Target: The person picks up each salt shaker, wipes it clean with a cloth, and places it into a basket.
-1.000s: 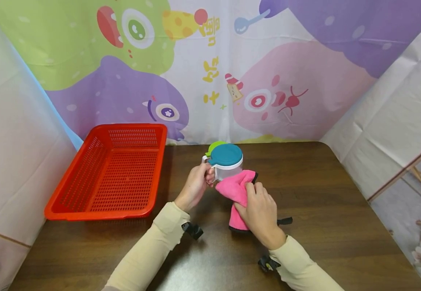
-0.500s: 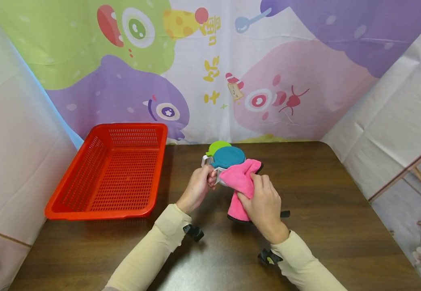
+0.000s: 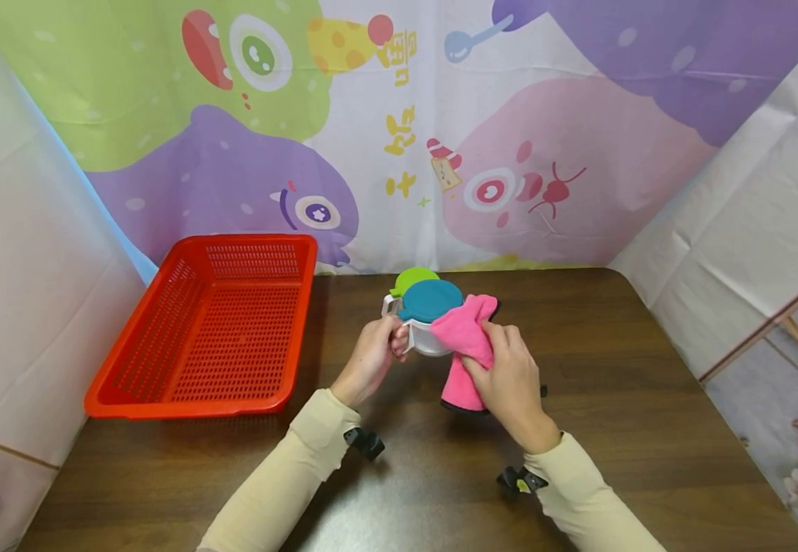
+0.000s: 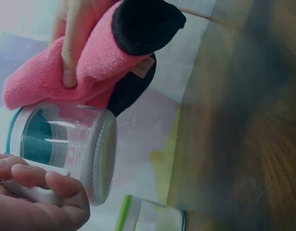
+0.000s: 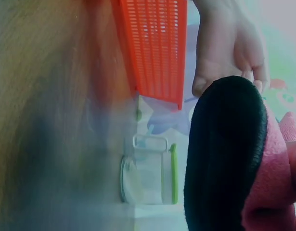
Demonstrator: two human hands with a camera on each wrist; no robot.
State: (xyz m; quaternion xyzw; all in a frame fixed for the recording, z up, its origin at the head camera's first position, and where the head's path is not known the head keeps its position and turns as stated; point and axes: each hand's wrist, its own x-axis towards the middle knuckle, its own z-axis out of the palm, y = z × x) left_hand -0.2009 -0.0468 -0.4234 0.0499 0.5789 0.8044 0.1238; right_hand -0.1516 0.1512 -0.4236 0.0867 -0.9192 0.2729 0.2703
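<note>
Two hands, both occupied. Left hand (image 3: 373, 354), near the middle of the head view, has its fingers curled round the white handle (image 3: 409, 337) of the blue-lidded jar (image 3: 430, 307). Right hand (image 3: 512, 379), lower right of it, grips a bunched pink cloth (image 3: 467, 337), its upper fold laid against the right side of the jar.

Reason for the hold (judged): gripping by the handle steadies the jar while leaving its clear wall free for the cloth. The left wrist view shows the jar's base off the tabletop (image 3: 612, 383), probably so the cloth can reach round and low. Bunching likely gives a thick pad between fingertips and jar; the loose end hangs below the right hand.

Green-lidded jar (image 3: 415, 279) stands just behind, upright on the tabletop, not held. Red basket (image 3: 185, 409), left of frame, sits well apart from the cloth; probably set aside to keep the middle free.

Against the frame 0.5 s earlier: cloth and right hand have shifted slightly right, baring more of the jar's front wall. Left hand nearly unmoved; basket unchanged.
</note>
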